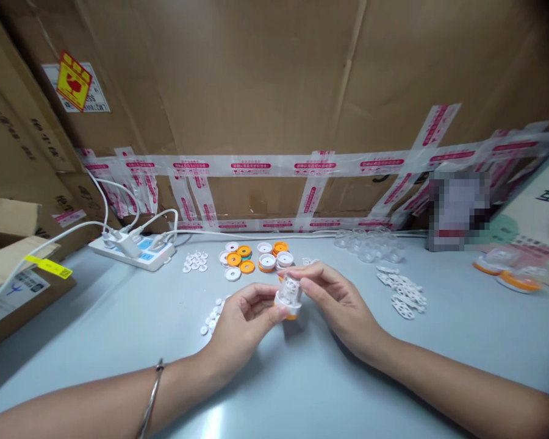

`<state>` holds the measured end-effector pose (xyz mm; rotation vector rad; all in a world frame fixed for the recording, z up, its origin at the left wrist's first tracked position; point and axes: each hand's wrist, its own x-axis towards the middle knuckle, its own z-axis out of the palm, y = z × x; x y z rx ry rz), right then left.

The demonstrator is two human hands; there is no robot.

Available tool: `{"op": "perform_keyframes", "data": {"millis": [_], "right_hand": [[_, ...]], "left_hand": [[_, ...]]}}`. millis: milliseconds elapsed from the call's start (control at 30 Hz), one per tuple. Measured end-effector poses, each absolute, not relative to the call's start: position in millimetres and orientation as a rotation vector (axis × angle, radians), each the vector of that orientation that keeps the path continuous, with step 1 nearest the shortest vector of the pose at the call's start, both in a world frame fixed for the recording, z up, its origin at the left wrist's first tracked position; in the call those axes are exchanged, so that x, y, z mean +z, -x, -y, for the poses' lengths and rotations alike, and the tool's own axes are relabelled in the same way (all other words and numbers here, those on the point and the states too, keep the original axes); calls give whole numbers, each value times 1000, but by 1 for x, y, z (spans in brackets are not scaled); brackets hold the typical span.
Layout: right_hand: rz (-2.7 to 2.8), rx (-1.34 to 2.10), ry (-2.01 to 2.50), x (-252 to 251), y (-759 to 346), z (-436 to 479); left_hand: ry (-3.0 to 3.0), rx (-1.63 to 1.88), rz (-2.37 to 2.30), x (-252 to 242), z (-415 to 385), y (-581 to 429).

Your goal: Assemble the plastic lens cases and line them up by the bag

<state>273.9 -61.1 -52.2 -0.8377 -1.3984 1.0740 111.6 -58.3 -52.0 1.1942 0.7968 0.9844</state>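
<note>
Both my hands meet at the middle of the grey table (302, 378) around a small plastic assembly (289, 294), white with an orange base. My left hand (240, 323) pinches it from the left at its lower part. My right hand (336, 299) grips its top from the right with curled fingers. Just beyond lie several orange and white discs (256, 259). Small white parts (195, 261) sit to their left, and more small white pieces (211, 315) lie beside my left hand.
A white power strip (135, 250) with plugged cables lies at the back left. Clear cups (370, 244) and flat white pieces (402, 292) are at the right, orange-rimmed parts (512, 274) further right. A taped cardboard wall (274, 122) closes the back; cardboard boxes (9, 286) stand left.
</note>
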Motion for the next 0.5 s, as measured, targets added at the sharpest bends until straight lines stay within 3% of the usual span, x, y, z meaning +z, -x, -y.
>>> {"op": "perform_keyframes", "data": {"millis": [100, 367, 500], "right_hand": [[1334, 1196, 824, -51, -274, 61], [1212, 1066, 879, -56, -269, 60], [1240, 1214, 780, -56, -270, 62]], "left_hand": [[-1159, 976, -767, -54, 58, -112], [-1152, 937, -783, -55, 57, -112], [-1130, 959, -790, -54, 56, -112]]}}
